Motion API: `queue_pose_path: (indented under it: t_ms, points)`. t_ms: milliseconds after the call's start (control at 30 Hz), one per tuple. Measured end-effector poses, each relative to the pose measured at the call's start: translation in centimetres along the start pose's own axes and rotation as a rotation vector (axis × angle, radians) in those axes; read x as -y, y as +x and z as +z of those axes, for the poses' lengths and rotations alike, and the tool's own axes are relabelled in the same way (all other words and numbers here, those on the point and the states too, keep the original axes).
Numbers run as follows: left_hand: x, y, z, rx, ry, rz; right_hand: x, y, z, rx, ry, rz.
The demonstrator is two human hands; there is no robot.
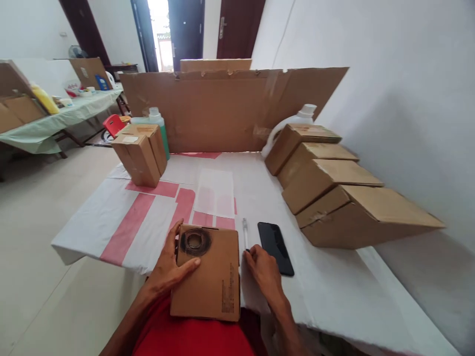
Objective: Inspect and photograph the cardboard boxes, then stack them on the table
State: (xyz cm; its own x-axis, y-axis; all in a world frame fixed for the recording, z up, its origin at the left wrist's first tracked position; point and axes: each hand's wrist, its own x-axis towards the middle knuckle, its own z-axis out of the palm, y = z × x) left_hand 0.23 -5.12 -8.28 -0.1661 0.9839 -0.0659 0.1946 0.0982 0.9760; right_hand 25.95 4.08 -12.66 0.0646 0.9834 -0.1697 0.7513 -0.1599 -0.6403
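Note:
My left hand (174,272) grips the left side of a flat brown cardboard box (210,291), thumb across its top face and fingers around the far left edge. The box rests at the table's front edge, close to my red clothing. A dark, scribbled ring (195,241) surrounds a brown circle near its upper left corner, and small print runs down its right side. Just right of the box, my right hand (264,269) is closed with its fingertips on the near end of a slim clear pen (245,232). A black smartphone (276,249) lies beside that hand.
A thin white sheet (214,193) lies on the red-and-white tablecloth (128,227). Several cardboard boxes (334,198) line the right side. At the left back, more boxes (143,153) stand before a green bottle (162,131). A cardboard panel (218,113) closes off the back.

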Motion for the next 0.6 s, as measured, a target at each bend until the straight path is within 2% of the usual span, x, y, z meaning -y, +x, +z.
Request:
queue_pose_path:
  t_ms: [67,133,167,233,300,367,500,600]
  points:
    - [0.0,0.0,-0.1,0.027,0.024,0.005,0.8,0.0,-0.8,-0.064,0.136,-0.033]
    - [0.0,0.0,0.0,0.030,0.061,0.005,2.1,-0.5,-1.9,-0.143,0.448,-0.097]
    - [0.0,0.1,0.0,0.027,0.077,0.003,2.9,-0.9,-2.3,-0.147,0.626,-0.141]
    - [0.1,0.2,0.2,0.024,0.088,-0.001,4.7,-2.2,-2.7,-0.044,0.880,-0.231]
    - [0.3,0.3,0.4,0.028,0.082,0.013,6.3,-3.6,-2.1,0.123,0.919,-0.288]
    - [0.4,0.3,0.6,0.028,0.086,0.033,7.5,-4.8,-0.7,0.225,0.892,-0.311]
    - [0.4,0.2,0.7,0.015,0.081,0.034,8.3,-5.7,1.5,0.261,0.793,-0.381]
    - [0.2,0.1,0.8,0.005,0.040,0.025,7.9,-5.7,1.5,0.258,0.702,-0.446]
